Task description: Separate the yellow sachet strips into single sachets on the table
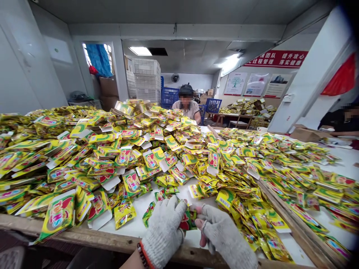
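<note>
My left hand (165, 231) and my right hand (221, 235) wear grey knit gloves with open fingertips. They meet at the near edge of the white table (134, 226). Both close on one small green and red packet (188, 220) held between them. A huge heap of yellow and green packets (134, 149) with loose card headers covers the table beyond my hands. A few single packets (124, 213) lie just left of my left hand.
A wooden strip (291, 220) runs diagonally across the table on the right, with more packets (297, 164) beyond it. A person (186, 106) sits at the far side, and another person (342, 117) is at the far right. White crates (147, 80) are stacked behind.
</note>
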### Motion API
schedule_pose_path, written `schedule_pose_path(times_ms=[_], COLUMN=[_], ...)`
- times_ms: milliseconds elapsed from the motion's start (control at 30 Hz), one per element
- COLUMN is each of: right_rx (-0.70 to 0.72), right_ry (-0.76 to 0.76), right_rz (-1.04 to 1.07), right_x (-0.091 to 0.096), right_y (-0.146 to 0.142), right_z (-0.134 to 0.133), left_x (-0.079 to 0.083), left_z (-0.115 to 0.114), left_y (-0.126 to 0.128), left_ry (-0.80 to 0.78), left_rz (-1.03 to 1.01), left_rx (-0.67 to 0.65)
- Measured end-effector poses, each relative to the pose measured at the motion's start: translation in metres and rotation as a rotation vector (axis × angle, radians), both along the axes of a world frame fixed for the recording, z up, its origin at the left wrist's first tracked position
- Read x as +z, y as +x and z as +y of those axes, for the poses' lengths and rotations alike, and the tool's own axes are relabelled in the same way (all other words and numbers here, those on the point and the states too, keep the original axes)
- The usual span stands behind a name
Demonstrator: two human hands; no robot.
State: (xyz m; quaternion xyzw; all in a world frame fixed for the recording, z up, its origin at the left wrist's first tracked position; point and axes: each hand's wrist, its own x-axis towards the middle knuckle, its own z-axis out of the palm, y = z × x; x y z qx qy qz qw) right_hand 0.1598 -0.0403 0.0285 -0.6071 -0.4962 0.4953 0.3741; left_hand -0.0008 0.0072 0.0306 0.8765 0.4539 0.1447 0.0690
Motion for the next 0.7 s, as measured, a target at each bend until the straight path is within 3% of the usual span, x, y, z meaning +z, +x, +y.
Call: schedule_pose_path(times_ms=[133, 267, 367, 467, 600, 700], right_rx=[0.234, 0.141, 0.057, 0.051, -0.053, -0.076], right_ry=[-0.018, 0.004, 0.005, 0.059, 0.209, 0.103], right_rz=[0.154, 0.079, -0.002, -0.176, -0.5, -0.421], right_x=[0.003, -0.007, -0.01, -0.009, -0.013, -0.013], right_y=[-0.007, -0.005, 0.0, 0.001, 0.005, 0.027], right_z=[-0.01, -0.005, -0.001, -0.001, 0.001, 0.003], left_x=[-0.008, -0.004, 0.006, 0.011, 0.011, 0.014], left_z=[-0.007, -0.003, 0.006, 0.009, 0.001, 0.005], left_y=[0.004, -0.006, -0.019, -0.024, -0.019, -0.021], left_ry=[-0.05, -0.144, -0.449, -0.745, -0.659, -0.678], left_rz=[-0.075, -0.307, -0.528, -0.611, -0.538, -0.558], left_rx=[-0.044, -0.086, -0.029, -0.025, 0.004, -0.094])
